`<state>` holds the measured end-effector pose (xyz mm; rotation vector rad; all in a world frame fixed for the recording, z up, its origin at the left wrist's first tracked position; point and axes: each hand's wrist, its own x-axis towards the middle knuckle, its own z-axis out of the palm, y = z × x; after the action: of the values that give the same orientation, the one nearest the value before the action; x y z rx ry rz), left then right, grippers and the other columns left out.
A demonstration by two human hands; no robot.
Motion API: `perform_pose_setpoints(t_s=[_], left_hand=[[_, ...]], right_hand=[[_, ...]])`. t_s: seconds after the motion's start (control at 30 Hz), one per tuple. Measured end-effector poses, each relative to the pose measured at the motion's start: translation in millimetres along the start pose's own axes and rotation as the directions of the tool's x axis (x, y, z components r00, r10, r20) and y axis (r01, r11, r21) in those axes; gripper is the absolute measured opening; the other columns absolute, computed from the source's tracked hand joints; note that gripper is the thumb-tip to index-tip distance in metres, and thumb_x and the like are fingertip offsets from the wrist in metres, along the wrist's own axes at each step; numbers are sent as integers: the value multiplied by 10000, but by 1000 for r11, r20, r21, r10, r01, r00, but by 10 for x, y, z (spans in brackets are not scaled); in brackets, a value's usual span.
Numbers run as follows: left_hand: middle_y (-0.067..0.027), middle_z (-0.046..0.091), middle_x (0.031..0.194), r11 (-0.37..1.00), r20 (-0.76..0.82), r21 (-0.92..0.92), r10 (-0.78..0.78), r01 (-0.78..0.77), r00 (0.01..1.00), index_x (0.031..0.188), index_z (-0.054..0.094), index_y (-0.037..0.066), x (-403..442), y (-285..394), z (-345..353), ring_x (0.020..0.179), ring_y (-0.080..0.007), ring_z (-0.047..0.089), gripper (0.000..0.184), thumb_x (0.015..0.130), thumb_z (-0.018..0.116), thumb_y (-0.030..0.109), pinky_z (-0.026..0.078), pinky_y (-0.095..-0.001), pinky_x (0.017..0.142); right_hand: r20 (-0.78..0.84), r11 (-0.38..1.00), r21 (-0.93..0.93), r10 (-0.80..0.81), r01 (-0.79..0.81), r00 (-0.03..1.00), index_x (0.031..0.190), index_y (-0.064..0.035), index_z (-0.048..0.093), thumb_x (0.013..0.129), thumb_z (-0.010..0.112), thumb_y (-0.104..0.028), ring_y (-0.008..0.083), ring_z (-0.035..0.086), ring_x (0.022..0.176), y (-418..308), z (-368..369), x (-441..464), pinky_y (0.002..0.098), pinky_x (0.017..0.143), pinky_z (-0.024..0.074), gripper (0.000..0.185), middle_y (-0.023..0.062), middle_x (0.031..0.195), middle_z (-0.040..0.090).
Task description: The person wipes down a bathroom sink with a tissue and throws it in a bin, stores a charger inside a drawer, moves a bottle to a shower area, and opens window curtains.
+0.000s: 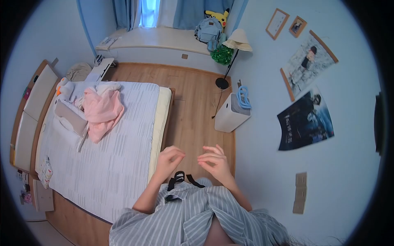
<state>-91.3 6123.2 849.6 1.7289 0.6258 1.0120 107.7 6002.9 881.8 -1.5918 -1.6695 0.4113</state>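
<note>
My left hand (169, 161) is raised in front of my body, its fingers curved and pressed together near the thumb; whether anything is between them is too small to tell. My right hand (214, 161) is held a short way to its right, fingers bent but spread apart, with nothing in it. The two hands do not touch. Below them lie black straps (179, 177) at the front of the striped clothing (197, 205).
At the left is a bed (127, 164) with a pink blanket (102, 110). A white box-shaped unit (229, 117) stands by the right wall, with a floor lamp (237, 40) behind it. A backpack (208, 30) rests on the window ledge (152, 41).
</note>
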Motion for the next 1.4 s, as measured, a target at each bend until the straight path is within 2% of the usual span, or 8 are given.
perform_pose_setpoints(t_s=[0.1,0.2,0.3,0.53,0.97,1.13,1.3,1.4], left_hand=[[-88,664,795,891,207,412,110,-188,972,1219,602,53,887,-257,198,761,-232,654,567,745,810,285,486,-378,862],[-89,602,622,767,335,624,-86,-152,938,1511,-58,-38,1872,-612,515,636,-276,640,1570,433,810,703,467,-433,920],[-104,588,574,774,343,617,-102,-142,934,1536,160,63,2860,-937,773,613,-300,639,1368,498,785,699,487,-428,847],[-79,652,636,692,291,703,-72,-162,954,901,755,147,5284,-1639,1145,621,-272,651,420,663,781,493,490,-381,622],[-122,603,534,615,34,783,-192,93,981,1286,627,228,8869,-3691,223,505,-317,609,793,610,766,617,484,-389,577],[-234,243,1550,615,-204,752,-126,238,971,1480,330,102,10375,-4087,-477,1308,-420,401,1262,430,881,533,359,-604,991],[-243,221,1559,617,-371,726,-21,304,928,1487,300,104,11392,-4549,-1394,1313,-431,402,1279,438,862,572,345,-643,991],[-225,284,1533,565,-431,743,-7,359,902,1457,354,119,11910,-4896,-2031,1289,-405,439,1195,465,861,550,368,-614,984]], right_hand=[[-71,989,126,83,-74,994,1284,-123,624,720,832,-287,343,396,1351,518,-209,524,549,1118,232,623,134,1405,519],[-261,977,212,85,-29,962,1466,-123,422,639,874,-385,432,196,1438,1285,-357,1147,591,1112,208,978,217,1594,130],[-86,993,22,117,-116,989,1501,-146,360,597,880,-457,458,85,1461,2274,-634,1775,621,1112,177,1088,241,1599,-63],[-150,983,-95,140,-155,979,810,-214,778,678,842,-287,406,336,1376,4028,-1280,4146,630,1097,178,164,63,1391,531],[375,938,-277,-96,210,922,1229,-342,676,669,813,-471,485,-117,1448,5203,-1039,8939,716,1080,-18,590,219,1608,26],[396,954,-175,-158,243,905,1447,-240,458,636,826,-518,502,-91,1446,5494,-642,10845,729,1070,-14,933,240,1601,3],[475,904,-135,-300,405,827,1500,-249,351,632,828,-510,506,-85,1445,5728,-58,12547,767,1047,14,1024,206,1609,-32],[416,922,-18,-344,386,842,1407,-204,482,688,822,-393,415,144,1445,5933,493,13425,742,1068,-10,817,163,1329,430]])
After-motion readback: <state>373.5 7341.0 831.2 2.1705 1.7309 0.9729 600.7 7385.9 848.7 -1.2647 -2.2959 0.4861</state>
